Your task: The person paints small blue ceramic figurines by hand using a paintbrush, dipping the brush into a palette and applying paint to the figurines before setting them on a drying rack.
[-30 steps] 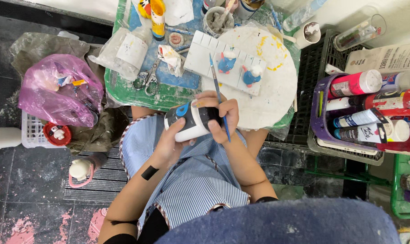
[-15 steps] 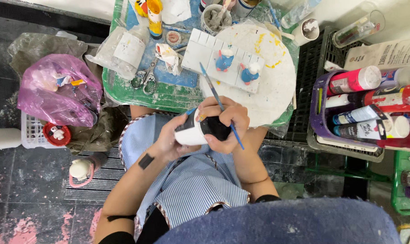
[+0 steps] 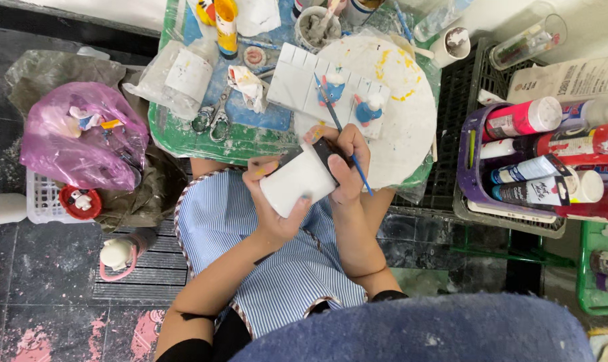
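Just below the round white board [image 3: 411, 121], we now cup the white and black ceramic piece [image 3: 302, 179] in our left hand [image 3: 277, 201], its plain white underside turned up; our right hand [image 3: 347, 164], clutching the brush [image 3: 337, 127], has shifted to grip its black end.

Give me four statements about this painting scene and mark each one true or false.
1. The left hand holds a white block. True.
2. The right hand holds scissors. False: it holds a thin paintbrush; the scissors lie on the green table.
3. Two blue figurines stand on the white palette. True.
4. The paint bottles lie in a pink plastic bag. False: they lie in a purple basket.
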